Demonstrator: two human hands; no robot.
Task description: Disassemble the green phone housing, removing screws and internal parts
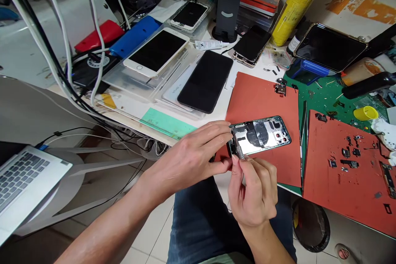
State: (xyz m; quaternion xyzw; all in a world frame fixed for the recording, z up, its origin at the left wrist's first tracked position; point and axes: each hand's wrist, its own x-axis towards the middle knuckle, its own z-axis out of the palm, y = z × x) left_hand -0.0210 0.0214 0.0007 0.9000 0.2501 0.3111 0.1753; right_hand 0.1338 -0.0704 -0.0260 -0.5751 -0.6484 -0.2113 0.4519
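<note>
An opened phone housing (269, 136) lies on the orange-red mat, its bare metal inside facing up, with a black round pad in the middle and camera holes at the right end. My left hand (192, 152) grips its left end, fingers over the top edge and thumb at the lower edge. My right hand (255, 185) is closed in a pinch around a slim metal tool with a knurled grip (239, 150). The tool points at the housing's left end, beside my left fingertips; its exact tip is too small to make out.
Small phone parts (349, 163) lie scattered on a second orange-red mat (324, 189). Metal tweezers (303, 132) rest between the mats. Several phones, including a black one (206, 81), lie behind. A yellow can (297, 4) stands at the back; white cables (64, 37) hang left.
</note>
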